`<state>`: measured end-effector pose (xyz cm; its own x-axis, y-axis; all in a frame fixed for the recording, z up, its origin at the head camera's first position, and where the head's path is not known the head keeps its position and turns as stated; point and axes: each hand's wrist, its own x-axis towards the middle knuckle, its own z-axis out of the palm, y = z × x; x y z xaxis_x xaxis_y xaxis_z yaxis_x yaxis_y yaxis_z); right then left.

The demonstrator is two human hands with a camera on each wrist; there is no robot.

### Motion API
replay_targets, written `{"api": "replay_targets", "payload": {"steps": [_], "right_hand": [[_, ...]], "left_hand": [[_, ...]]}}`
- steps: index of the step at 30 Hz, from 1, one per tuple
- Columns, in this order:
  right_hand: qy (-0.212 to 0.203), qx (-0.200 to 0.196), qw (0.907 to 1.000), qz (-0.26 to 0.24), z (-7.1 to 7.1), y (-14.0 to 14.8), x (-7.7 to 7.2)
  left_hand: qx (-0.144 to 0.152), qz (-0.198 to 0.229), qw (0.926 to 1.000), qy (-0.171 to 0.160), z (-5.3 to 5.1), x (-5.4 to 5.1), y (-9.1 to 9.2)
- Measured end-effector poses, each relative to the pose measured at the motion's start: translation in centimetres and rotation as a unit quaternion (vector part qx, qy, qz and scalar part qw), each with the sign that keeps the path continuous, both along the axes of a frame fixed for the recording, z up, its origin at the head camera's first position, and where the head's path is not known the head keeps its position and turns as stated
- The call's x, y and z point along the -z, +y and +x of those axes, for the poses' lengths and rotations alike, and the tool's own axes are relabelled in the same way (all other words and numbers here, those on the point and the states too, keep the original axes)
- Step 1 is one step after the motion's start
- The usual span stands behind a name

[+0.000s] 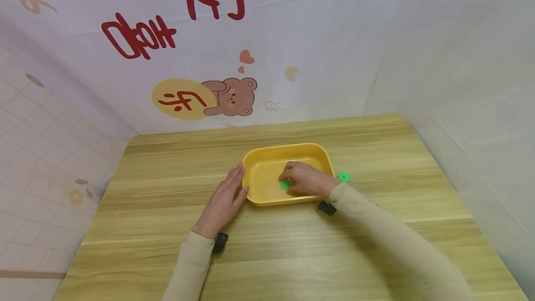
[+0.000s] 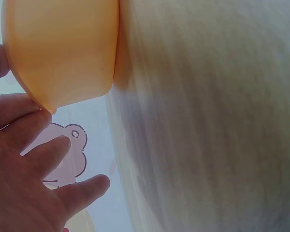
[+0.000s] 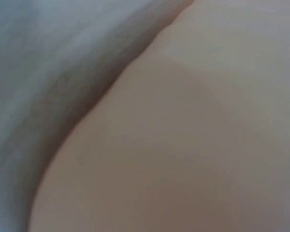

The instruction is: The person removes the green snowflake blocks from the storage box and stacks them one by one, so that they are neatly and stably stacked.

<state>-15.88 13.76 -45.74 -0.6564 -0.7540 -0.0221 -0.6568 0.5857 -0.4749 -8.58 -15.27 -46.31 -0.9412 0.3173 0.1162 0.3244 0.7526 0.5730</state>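
A yellow plastic basin stands on the wooden table. My left hand rests against its left end, fingers fairly straight; the left wrist view also shows this hand touching the rim of the orange-looking basin. Inside the basin, my right hand pinches a green disc low over the floor, fingers curled and thumb close to it. Part of the disc is hidden by the fingers. Another green disc, with small holes, lies on the table just outside the basin's right end. The right wrist view is too blurred and close to show the hand.
The wooden table ends at a white wall covering printed with a bear and red lettering. Black wrist devices show beneath both sleeves, the left one and the right one.
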Motion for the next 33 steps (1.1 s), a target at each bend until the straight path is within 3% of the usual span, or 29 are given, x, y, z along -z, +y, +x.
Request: {"api": "replay_targets", "payload": {"steps": [20,33], "right_hand": [[0.001,0.013,0.9996,0.026,-0.2,-0.1,0.3],[-0.019,0.049,0.9984,-0.019,0.2,0.8,-1.0]], "left_hand": [[0.0,0.001,1.0,0.001,0.0,0.0,0.0],[0.001,-0.006,1.0,0.002,0.0,0.1,0.1]]}}
